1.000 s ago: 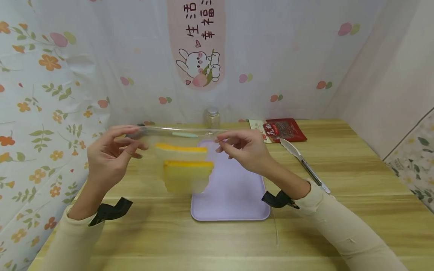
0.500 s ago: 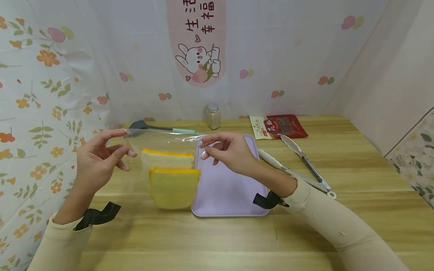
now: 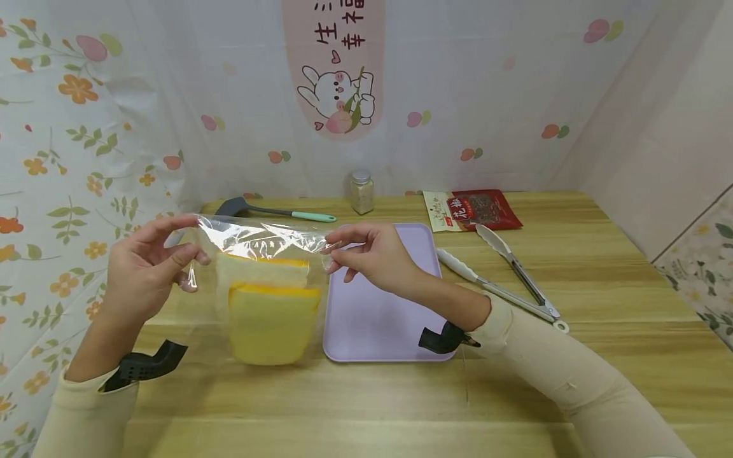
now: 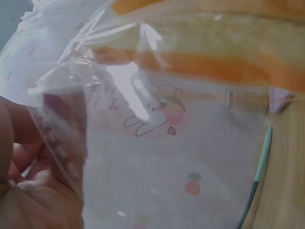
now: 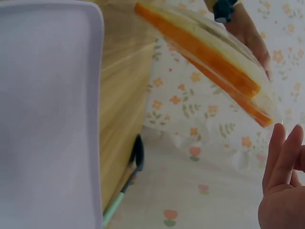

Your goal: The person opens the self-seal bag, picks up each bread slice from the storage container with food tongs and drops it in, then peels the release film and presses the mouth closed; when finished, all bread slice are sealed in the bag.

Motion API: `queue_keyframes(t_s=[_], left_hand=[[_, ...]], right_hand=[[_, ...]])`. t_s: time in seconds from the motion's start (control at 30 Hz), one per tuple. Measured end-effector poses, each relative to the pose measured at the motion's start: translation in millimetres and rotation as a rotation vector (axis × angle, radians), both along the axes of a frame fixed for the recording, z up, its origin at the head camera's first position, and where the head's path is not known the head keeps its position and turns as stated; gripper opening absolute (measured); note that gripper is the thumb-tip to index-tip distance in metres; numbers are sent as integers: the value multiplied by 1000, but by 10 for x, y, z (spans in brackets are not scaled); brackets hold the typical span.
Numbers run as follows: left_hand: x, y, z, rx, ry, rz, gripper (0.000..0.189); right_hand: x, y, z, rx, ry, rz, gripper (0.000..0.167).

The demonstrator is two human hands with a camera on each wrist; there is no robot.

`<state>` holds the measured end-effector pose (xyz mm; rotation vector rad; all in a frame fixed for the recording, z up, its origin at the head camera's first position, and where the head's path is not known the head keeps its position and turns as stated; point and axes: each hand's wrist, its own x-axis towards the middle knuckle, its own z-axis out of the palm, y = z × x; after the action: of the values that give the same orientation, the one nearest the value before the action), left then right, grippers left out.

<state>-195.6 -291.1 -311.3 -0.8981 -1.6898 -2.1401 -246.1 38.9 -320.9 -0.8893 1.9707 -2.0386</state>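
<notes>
Two bread slices with orange-yellow crusts, the front slice (image 3: pixel 275 327) and the one behind it (image 3: pixel 260 270), are inside a clear plastic bag (image 3: pixel 269 234). The bag hangs above the table, left of the lilac tray (image 3: pixel 383 321). My left hand (image 3: pixel 143 267) pinches its upper left corner between thumb and fingers. At the upper right corner, my right hand (image 3: pixel 375 257) pinches the film. From the left wrist, the film (image 4: pixel 119 90) looks creased and shiny, with a crust (image 4: pixel 190 64) behind it. The right wrist view has both slices (image 5: pixel 205 52) leaning inside the bag.
Behind the bag lies a spatula (image 3: pixel 312 216) with a mint handle and dark head. A small lidded jar (image 3: pixel 362 194) stands near the back curtain. Right of it are a red and cream spice packet (image 3: pixel 472 210) and metal tongs (image 3: pixel 523 280) with pale tips, partly beside my right forearm.
Both hands have moved left, carrying the bag from partly over the tray to its left side. The bread hangs lower in view. The spatula head and both tong arms are now uncovered.
</notes>
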Motion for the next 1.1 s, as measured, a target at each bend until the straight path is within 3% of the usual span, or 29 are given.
queue_keyframes(t_s=[0.17,0.27,0.53,0.77,1.1], left_hand=[[-46,-48,-72,-160,-185,131,36],[-113,-84,-157,-216,-252,151,35],[-326,-205,-367,-345,-300,228,35],[-459,-312,-517,-587,-319,317,35],[-552,-395,-696,-834,-407,334,45]], right_hand=[[-123,-83,-134,69,-58,-16,20],[-227,-133,-238,129,-67,-23,20],[-487,-265,-402,272,3,-26,20],[-649,-383,-534,396,35,-21,19],[-678,-439,-649,500,50,-60,22]])
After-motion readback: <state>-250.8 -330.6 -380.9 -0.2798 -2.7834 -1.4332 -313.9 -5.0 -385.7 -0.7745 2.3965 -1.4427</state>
